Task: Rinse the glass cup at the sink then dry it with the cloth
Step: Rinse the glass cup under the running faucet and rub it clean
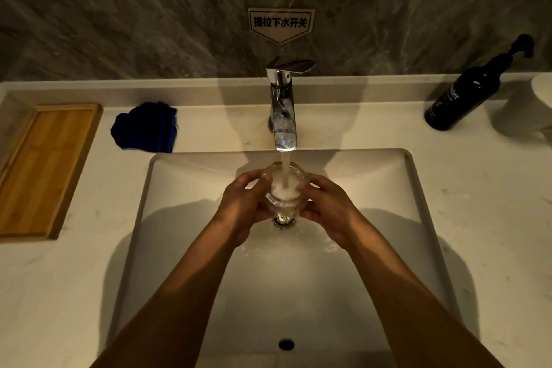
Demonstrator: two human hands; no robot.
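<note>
A clear glass cup is upright under the chrome faucet, over the drain of the white sink. Water streams from the spout into the cup, which is foaming and partly full. My left hand wraps the cup's left side and my right hand wraps its right side. A crumpled dark blue cloth lies on the counter left of the faucet, apart from both hands.
A wooden tray rests at the far left of the counter. A dark pump bottle stands at the back right, beside a white object at the frame edge. A sign hangs on the stone wall.
</note>
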